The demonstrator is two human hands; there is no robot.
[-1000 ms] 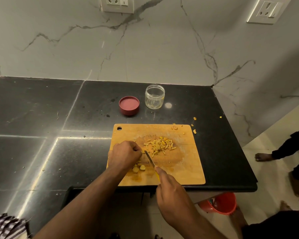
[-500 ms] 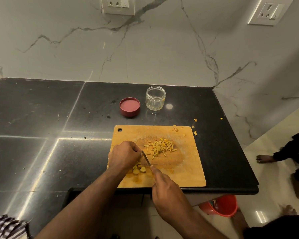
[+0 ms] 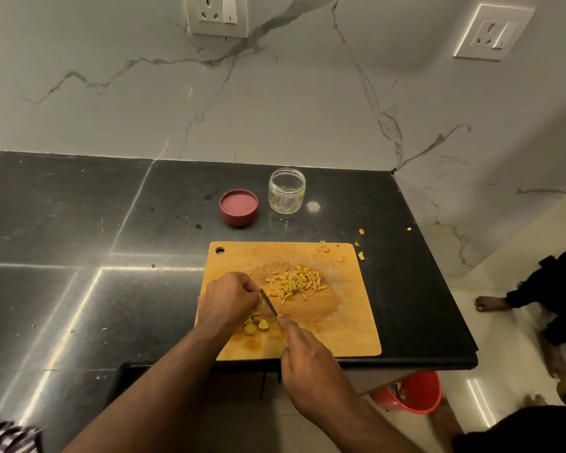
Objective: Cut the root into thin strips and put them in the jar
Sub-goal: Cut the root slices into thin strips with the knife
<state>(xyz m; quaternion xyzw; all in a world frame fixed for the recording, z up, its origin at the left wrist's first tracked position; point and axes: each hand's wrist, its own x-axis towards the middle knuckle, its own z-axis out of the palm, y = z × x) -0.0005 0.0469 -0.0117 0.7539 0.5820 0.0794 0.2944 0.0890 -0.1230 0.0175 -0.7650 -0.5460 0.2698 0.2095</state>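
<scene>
A wooden cutting board (image 3: 347,328) lies on the black counter. On its middle sits a heap of thin yellow root strips (image 3: 296,282). My left hand (image 3: 226,297) has its fingers curled down over a root piece, which is mostly hidden beneath them. My right hand (image 3: 307,364) grips a knife (image 3: 268,302), forefinger along its back, the blade against my left fingers. A few thicker yellow root slices (image 3: 255,324) lie just below the blade. The clear jar (image 3: 286,190) stands open behind the board.
The red jar lid (image 3: 238,206) lies upturned left of the jar. Root scraps (image 3: 360,255) are scattered by the board's far right corner. The counter edge (image 3: 406,363) runs just below the board. A red bucket (image 3: 412,392) and another person's feet (image 3: 490,303) are on the floor at right.
The knife and my right hand have shifted a little left, closer to my left fingers. The strip heap, jar and lid have not moved.
</scene>
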